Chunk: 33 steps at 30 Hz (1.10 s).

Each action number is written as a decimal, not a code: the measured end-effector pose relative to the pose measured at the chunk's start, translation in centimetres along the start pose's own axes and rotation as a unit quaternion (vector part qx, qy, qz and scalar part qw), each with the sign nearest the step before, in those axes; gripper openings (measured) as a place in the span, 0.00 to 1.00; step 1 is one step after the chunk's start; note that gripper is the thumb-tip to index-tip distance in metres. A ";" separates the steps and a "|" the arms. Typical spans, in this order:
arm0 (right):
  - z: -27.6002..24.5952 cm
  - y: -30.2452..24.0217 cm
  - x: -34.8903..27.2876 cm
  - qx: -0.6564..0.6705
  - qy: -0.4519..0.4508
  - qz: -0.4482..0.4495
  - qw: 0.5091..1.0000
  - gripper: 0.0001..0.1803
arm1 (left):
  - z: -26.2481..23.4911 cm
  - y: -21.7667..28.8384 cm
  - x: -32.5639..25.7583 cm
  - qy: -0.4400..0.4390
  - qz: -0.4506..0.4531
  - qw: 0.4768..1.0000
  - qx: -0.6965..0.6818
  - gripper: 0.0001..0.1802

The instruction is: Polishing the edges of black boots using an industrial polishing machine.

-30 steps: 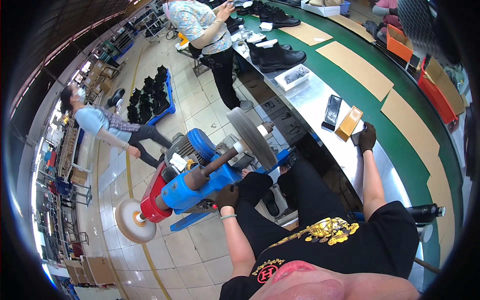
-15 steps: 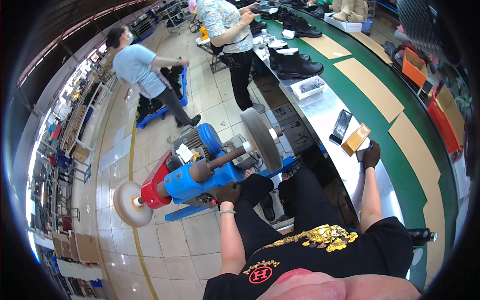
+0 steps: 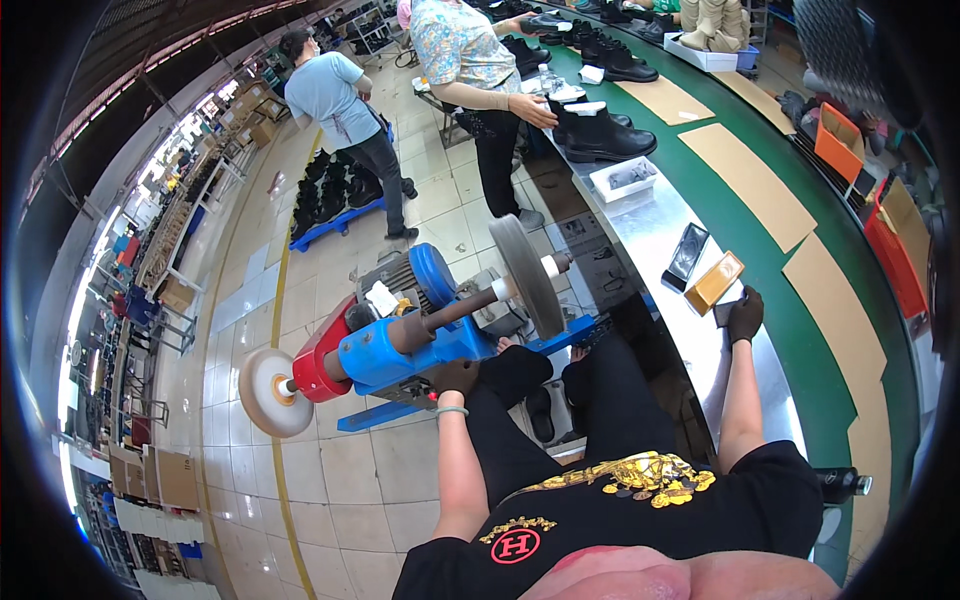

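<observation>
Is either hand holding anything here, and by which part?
Left hand rests on the polisher's blue body; right hand touches the counter. A grip cannot be told.

Black boots stand on the steel tabletop beside a small white tray. Two people stand on the tiled floor, one near a blue pallet loaded with black shoes.

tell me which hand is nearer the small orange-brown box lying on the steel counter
Right. The gloved right hand rests on the steel counter just beside the small orange-brown box. The gloved left hand is far off, on the blue buffing machine.
</observation>
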State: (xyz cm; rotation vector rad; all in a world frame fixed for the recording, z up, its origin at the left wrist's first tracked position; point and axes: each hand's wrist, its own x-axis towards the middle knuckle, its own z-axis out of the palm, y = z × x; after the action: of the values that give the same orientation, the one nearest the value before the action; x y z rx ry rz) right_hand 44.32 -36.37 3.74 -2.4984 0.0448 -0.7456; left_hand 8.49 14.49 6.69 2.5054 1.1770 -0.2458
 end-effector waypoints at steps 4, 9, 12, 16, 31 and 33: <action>-0.5 0.8 -0.3 0.000 0.005 0.001 1.000 0.16 | 0.6 -2.2 2.4 -0.071 0.040 0.996 -0.039 0.22; -0.1 1.6 0.1 0.011 0.007 -0.003 1.000 0.15 | 4.8 -9.3 5.7 -0.163 0.208 0.897 -0.354 0.20; 1.5 -0.1 -0.1 0.041 -0.001 -0.007 0.999 0.15 | 7.6 -14.5 4.9 -0.095 0.113 0.790 -0.596 0.22; 0.9 1.6 0.1 0.023 0.019 -0.009 1.000 0.14 | 5.6 -10.3 2.4 -0.137 0.128 0.746 -0.639 0.21; 1.3 1.7 0.3 0.020 0.003 -0.057 0.998 0.13 | -2.2 -5.6 -5.8 0.090 0.320 0.878 -0.345 0.13; 0.9 1.5 0.4 0.019 0.006 -0.051 0.998 0.13 | -1.9 -4.6 -6.4 0.096 0.288 0.896 -0.325 0.15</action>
State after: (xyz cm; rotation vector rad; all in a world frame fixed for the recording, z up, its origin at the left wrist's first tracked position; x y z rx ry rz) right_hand 45.28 -37.28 2.54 -2.4743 -0.0935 -0.7954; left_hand 0.86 13.48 9.23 2.1501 0.4076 0.4834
